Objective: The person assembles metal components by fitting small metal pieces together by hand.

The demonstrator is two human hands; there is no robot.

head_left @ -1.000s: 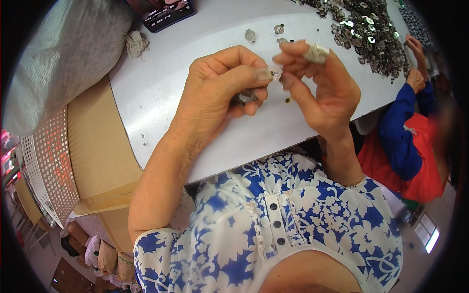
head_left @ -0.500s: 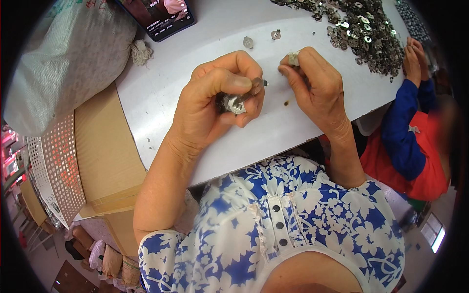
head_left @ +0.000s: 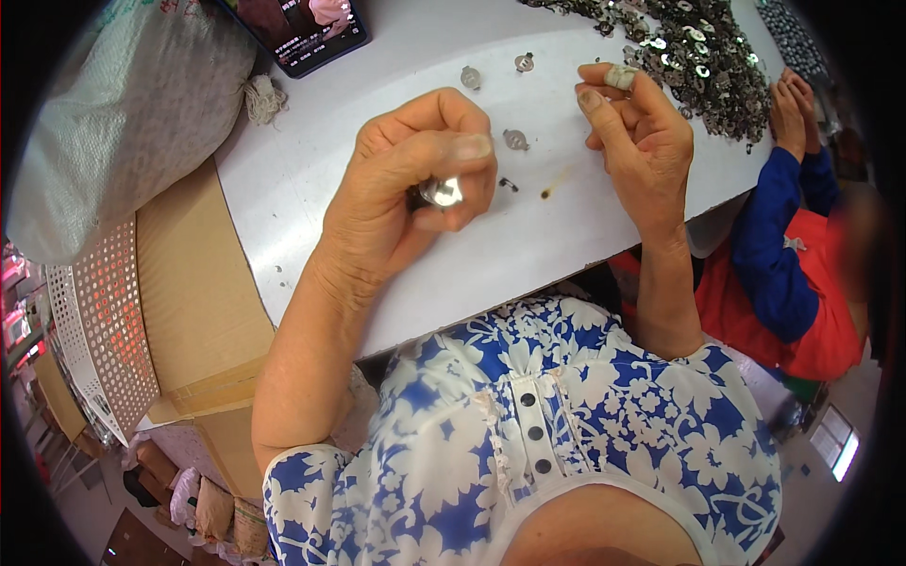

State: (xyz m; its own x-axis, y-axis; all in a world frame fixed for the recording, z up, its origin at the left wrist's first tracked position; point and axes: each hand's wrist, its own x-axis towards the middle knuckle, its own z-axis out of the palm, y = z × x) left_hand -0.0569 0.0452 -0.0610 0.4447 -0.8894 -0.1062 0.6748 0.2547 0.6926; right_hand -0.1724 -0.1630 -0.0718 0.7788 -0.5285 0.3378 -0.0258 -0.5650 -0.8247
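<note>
My left hand (head_left: 411, 179) is closed around several small shiny metal pieces (head_left: 442, 192), their number and shape mostly hidden by the fingers. It hovers over the white table, left of the middle. Farther right and a little higher, my right hand (head_left: 646, 141) has its thumb and forefinger apart, with nothing visible between them. Pale wrapping (head_left: 620, 77) covers part of one of its fingers. Between the hands lies a flat round metal piece with small tabs (head_left: 515, 140). A small dark piece (head_left: 509, 185) rests just nearer to me.
Two similar metal pieces (head_left: 471, 77) lie farther back. A large pile of metal pieces (head_left: 703, 57) spreads at the far right, near a person in blue sleeves (head_left: 779, 255). A phone (head_left: 307, 33), a white woven sack (head_left: 123, 123) and a cardboard box (head_left: 193, 292) are on the left.
A round metal piece and a small dark piece now show on the table between the hands. My right hand has moved right and its thumb and forefinger have parted; my left shifted slightly left.
</note>
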